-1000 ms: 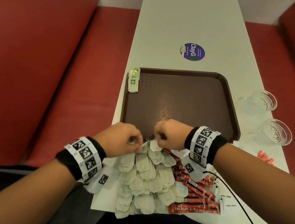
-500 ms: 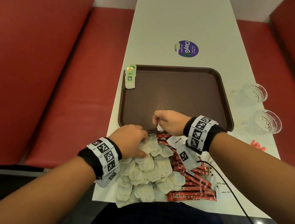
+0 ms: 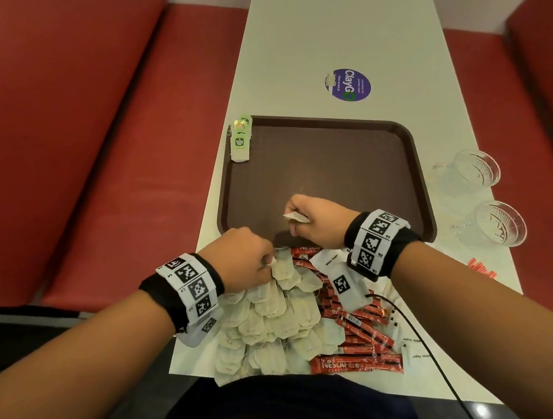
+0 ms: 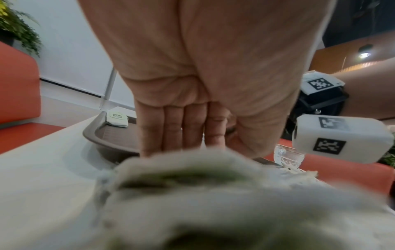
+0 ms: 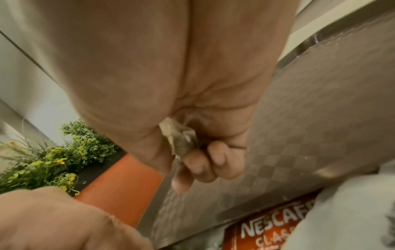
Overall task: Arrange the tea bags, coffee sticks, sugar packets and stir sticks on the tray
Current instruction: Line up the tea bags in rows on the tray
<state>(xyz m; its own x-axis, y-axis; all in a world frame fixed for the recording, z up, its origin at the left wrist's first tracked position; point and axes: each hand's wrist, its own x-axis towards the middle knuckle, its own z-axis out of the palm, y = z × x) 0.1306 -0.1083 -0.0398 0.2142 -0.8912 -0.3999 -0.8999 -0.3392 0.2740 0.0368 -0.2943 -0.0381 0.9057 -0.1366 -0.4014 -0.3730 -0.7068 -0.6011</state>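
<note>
A brown tray (image 3: 324,155) lies mid-table. Over its near edge my right hand (image 3: 299,222) grips one tea bag (image 3: 295,217); the right wrist view shows that tea bag (image 5: 179,138) tucked in the curled fingers (image 5: 198,165). My left hand (image 3: 267,260) rests on the top of the tea bag pile (image 3: 273,313) and pinches the uppermost bags; its fingertips are hidden behind the pile (image 4: 192,177). Red coffee sticks (image 3: 355,341) and white sugar packets (image 3: 331,261) lie right of the pile. Red stir sticks (image 3: 482,270) sit by the table's right edge.
A green-labelled tea bag stack (image 3: 240,141) sits on the tray's far left corner. Two glass cups (image 3: 477,169) (image 3: 500,223) stand right of the tray. A purple sticker (image 3: 348,84) marks the table beyond it. Red benches flank the table.
My right hand has pulled one tea bag away from the pile and moved forward over the tray. The left hand stayed on the pile's top.
</note>
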